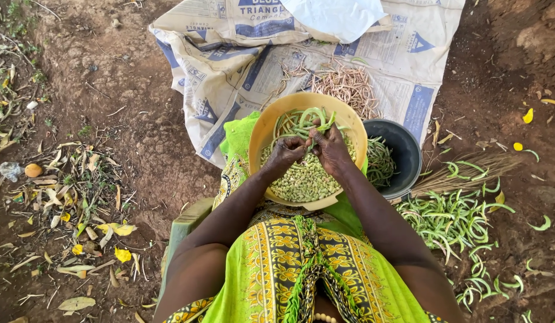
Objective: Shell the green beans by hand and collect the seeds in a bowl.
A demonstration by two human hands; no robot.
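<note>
- A round yellow bowl (262, 134) is rested on the lap of a seated person, over a green and yellow patterned cloth (289, 263).
- The bowl is partly filled with shelled pale green beans (304, 179), and unshelled green pods (298, 119) are piled at its far side.
- The left hand (286, 151) is closed, its fingertips pinched on a single green pod (318, 128) held above the beans.
- The right hand (330, 146) is closed on the same pod, just beside the left hand, and the two are seen touching.
- A dark bucket (403, 149) holding more green pods is set on the ground just to the right of the bowl, touching its rim.
- A printed sack (229, 72) is spread on the soil beyond the bowl, and a heap of dry, pale pods (349, 87) is laid on it.
- Empty green pod shells (450, 221) are scattered on the ground at the right, near a bundle of thin brown sticks (468, 170).
- Dry leaves (80, 197) are strewn on the soil at the left.
</note>
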